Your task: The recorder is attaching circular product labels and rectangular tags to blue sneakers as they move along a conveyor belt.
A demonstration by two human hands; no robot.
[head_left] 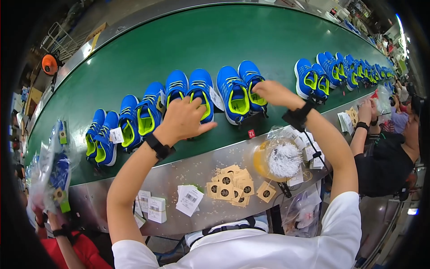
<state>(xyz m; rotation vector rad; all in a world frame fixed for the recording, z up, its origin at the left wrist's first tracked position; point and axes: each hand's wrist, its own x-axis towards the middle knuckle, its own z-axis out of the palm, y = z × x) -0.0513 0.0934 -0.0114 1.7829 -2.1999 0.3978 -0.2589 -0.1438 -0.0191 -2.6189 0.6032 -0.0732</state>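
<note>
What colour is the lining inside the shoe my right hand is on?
Neon yellow-green, inside a blue shoe with the right hand at its collar; the head view shows it best.

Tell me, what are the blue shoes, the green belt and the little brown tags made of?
The blue shoes look like soft woven cloth with shiny yellow-green lining; the tops are finely textured. The green belt seems smooth rubber or plastic, with a dull sheen under the lamps. The brown tags look like plain matte card, flat and stiff.
</note>
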